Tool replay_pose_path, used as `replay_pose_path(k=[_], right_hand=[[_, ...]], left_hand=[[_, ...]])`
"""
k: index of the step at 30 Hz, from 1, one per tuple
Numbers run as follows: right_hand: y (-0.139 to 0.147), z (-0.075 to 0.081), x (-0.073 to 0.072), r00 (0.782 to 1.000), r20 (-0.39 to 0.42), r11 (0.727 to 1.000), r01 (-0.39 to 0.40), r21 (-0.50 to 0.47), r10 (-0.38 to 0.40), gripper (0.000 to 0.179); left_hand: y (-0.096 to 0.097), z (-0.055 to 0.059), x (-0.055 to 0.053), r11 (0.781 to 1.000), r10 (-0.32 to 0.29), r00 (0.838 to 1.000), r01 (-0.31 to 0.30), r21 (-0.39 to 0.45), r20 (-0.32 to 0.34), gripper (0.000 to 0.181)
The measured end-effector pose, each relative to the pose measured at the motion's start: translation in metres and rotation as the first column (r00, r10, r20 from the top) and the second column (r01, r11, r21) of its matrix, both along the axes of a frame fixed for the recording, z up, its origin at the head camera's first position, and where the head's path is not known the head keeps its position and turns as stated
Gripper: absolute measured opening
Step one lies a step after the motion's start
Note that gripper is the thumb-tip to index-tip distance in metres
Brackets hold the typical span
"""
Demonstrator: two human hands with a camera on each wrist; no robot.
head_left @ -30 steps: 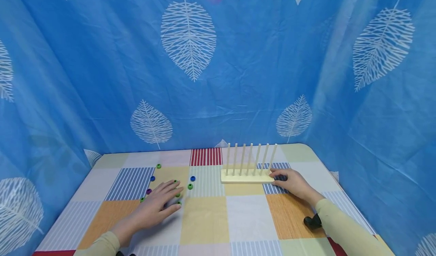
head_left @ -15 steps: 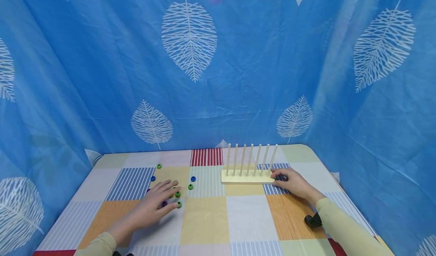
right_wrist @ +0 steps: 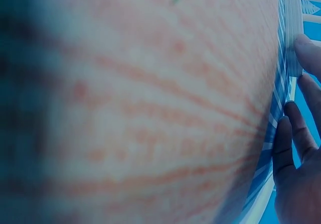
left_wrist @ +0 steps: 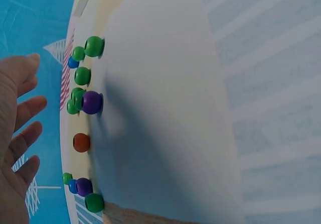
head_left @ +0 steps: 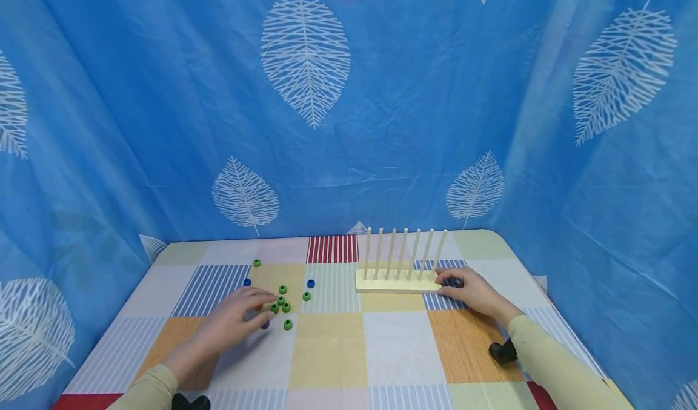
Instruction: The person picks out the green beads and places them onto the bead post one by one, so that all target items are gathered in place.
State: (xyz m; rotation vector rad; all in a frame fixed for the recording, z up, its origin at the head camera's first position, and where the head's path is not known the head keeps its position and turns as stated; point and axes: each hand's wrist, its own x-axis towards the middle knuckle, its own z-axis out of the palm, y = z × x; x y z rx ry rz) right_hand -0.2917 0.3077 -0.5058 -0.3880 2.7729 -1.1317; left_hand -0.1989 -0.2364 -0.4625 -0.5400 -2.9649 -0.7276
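My left hand (head_left: 229, 318) hovers above a loose scatter of small round beads, its fingers relaxed and nothing in its grasp. Around and below it lie several green beads (head_left: 286, 307), a blue bead (head_left: 311, 283) and a purple bead (head_left: 265, 324). The left wrist view also shows an orange bead (left_wrist: 81, 142) and a second purple bead (left_wrist: 84, 187). With thumb and fingertips, my right hand (head_left: 471, 292) pinches the right end of a pale wooden stand (head_left: 398, 284). Several upright pegs (head_left: 402, 252) rise from it, with no beads on them.
A patchwork-checked cloth (head_left: 327, 352) covers the table. Blue curtains (head_left: 382, 125) with white leaf prints close in the back and sides. One green bead (head_left: 257, 263) lies farther back, and a blue bead (head_left: 247, 282) sits beyond the left hand.
My left hand has drawn back to the left and its fingers have bent a little, uncovering more of the green beads. The right hand stays at the stand's end.
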Motion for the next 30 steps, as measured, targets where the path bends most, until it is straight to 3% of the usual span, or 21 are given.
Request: replay_pose_path(k=[7,18,25,30], right_hand=[[-0.003,0.001,0.000,1.000,0.005,1.000,0.004,-0.007,-0.004,0.014],[-0.004,0.002,-0.002,1.000,0.024,1.000,0.008,-0.010,-0.008,0.015],[-0.003,0.002,0.000,0.999,0.036,1.000,0.015,-0.024,-0.014,0.014],[-0.003,0.003,0.001,0.999,0.046,0.999,0.024,-0.030,-0.022,0.016]], left_hand=[[0.006,0.001,0.000,1.000,0.029,0.998,-0.029,0.003,0.047,0.029],[0.015,0.002,-0.001,0.998,0.057,0.998,-0.057,-0.019,0.031,0.027],[0.019,-0.004,-0.002,0.999,0.047,0.998,-0.046,-0.020,0.046,0.025],[0.021,-0.010,-0.002,0.997,0.076,0.996,-0.074,-0.035,0.049,0.024]])
